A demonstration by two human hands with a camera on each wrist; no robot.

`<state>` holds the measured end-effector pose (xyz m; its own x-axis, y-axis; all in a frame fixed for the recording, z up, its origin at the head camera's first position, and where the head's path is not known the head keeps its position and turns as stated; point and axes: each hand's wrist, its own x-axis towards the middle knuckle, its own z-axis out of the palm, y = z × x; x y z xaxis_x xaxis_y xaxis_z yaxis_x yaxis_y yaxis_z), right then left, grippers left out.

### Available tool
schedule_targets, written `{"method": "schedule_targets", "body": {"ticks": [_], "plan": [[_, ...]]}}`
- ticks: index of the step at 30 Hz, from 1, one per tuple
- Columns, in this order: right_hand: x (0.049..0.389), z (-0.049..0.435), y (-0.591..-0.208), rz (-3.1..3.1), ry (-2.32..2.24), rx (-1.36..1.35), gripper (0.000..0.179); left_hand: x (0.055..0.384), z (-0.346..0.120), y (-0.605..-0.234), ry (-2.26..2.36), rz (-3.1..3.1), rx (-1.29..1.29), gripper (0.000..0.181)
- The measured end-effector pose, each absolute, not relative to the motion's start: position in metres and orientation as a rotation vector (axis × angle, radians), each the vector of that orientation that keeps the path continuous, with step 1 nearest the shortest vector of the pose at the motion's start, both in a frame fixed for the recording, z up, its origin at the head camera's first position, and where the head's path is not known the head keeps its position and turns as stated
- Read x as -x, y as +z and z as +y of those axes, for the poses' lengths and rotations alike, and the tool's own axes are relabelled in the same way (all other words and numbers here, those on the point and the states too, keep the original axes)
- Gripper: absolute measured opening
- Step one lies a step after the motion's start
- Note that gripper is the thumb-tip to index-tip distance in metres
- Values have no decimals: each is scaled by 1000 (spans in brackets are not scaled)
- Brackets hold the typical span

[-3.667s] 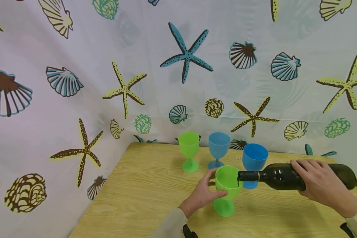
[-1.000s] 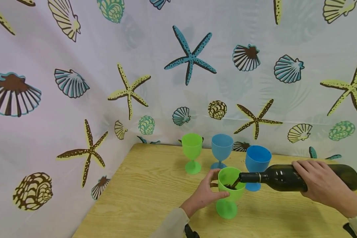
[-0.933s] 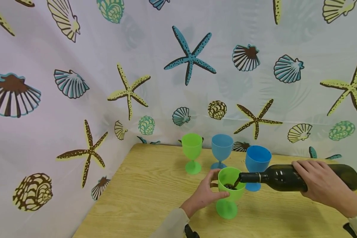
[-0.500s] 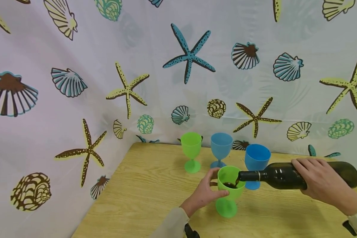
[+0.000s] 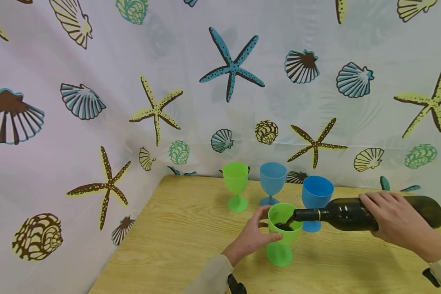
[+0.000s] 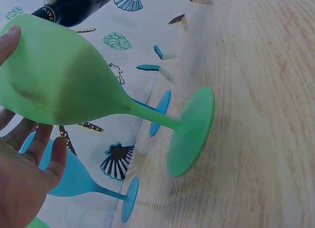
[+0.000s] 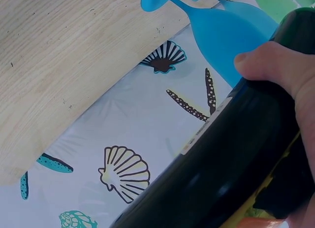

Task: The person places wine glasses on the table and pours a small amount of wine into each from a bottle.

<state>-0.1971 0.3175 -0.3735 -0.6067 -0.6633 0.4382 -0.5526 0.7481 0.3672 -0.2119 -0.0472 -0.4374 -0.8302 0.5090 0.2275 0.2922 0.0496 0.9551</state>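
In the head view my left hand (image 5: pixel 250 234) holds a light-green goblet (image 5: pixel 284 237) by its bowl, thumb across the front and fingers behind. The goblet stands upright, and the left wrist view shows its round foot (image 6: pixel 193 132) at the wooden surface. My right hand (image 5: pixel 398 220) grips a dark wine bottle (image 5: pixel 347 214) around its body. The bottle lies nearly level, its mouth over the goblet's right rim. Dark liquid (image 5: pixel 284 226) streams from the mouth and pools inside the bowl. Up close in the right wrist view, the bottle's dark side (image 7: pixel 216 154) fills much of the frame.
Behind the held goblet stand another green goblet (image 5: pixel 235 179), a light-blue goblet (image 5: pixel 272 179) and a darker blue goblet (image 5: pixel 317 194), the last close to the bottle neck. A shell-and-starfish-patterned curtain (image 5: pixel 191 49) borders the wooden table (image 5: pixel 176 228) at the back and left.
Liquid has gathered in the held goblet, where only a thin dark trickle showed in the oldest frame. Both hands keep their holds, and the bottle stays at the rim. The head view shifts slightly.
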Motion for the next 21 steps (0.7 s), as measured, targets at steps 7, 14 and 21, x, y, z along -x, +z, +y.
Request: {"method": "schedule_targets", "body": {"ticks": [7,14,21], "plan": [[197,317,-371,-2390,-274,-921,98,212,-48,-435,1868,2148,-828,66],[196,317,-371,-2393,-280,-924,98,214,-48,-438,1865,2149,-832,66],[195,316,-370,-2410,-281,-913,97,230,-45,-464,1874,2163,-827,66]]}}
